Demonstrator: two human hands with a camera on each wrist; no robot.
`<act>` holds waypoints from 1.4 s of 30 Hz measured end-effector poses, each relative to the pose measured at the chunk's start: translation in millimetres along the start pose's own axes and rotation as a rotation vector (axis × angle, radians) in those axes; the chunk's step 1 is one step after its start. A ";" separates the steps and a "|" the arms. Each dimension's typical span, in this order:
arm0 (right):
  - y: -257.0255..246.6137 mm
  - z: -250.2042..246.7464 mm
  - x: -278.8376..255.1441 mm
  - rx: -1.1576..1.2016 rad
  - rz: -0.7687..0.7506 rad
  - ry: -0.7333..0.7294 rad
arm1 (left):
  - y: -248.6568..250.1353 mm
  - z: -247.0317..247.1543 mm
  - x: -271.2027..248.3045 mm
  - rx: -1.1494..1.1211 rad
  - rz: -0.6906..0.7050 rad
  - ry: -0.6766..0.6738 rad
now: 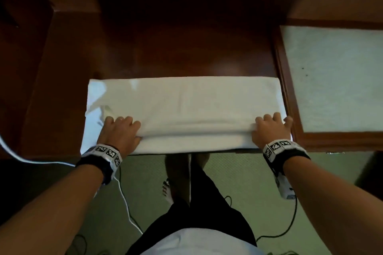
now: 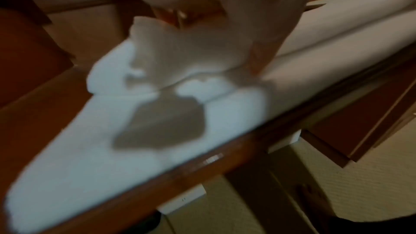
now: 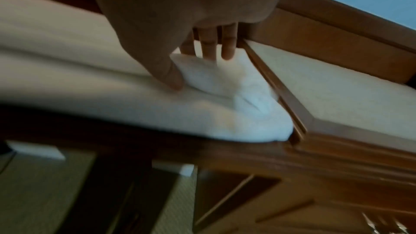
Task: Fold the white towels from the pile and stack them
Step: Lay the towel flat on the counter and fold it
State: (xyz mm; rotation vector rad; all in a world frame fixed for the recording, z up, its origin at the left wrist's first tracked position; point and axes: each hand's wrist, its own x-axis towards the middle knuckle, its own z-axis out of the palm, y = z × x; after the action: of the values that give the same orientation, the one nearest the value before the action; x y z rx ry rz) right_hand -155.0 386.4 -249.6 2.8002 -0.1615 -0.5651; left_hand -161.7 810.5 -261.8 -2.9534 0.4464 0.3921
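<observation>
Towel [image 1: 186, 105] fold pinched at both ends, fingers [image 3: 227, 47] on top, thumbs beneath

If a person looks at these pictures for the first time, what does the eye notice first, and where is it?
First is the long white towel, lying across the near edge of the dark wooden table. Next come the two hands gripping its upper layer near the front: the left hand near the towel's left end and the right hand at its right end. To the right lies a pale panel in a wooden frame.
</observation>
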 end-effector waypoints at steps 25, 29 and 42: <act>22.7 44.1 37.5 0.384 -0.221 0.116 | -5.9 27.9 51.7 -0.256 0.080 -0.025; 22.3 46.2 36.4 0.337 -0.174 -0.002 | -0.9 37.2 54.0 -0.206 0.036 -0.057; 53.9 54.4 36.5 0.321 -0.111 0.058 | 6.1 48.1 41.0 -0.133 0.040 0.023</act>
State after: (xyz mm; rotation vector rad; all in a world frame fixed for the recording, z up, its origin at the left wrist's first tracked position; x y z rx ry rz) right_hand -145.9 315.4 -295.2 3.1494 -0.0913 -0.5224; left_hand -137.0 801.5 -319.7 -3.0849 0.5014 0.4084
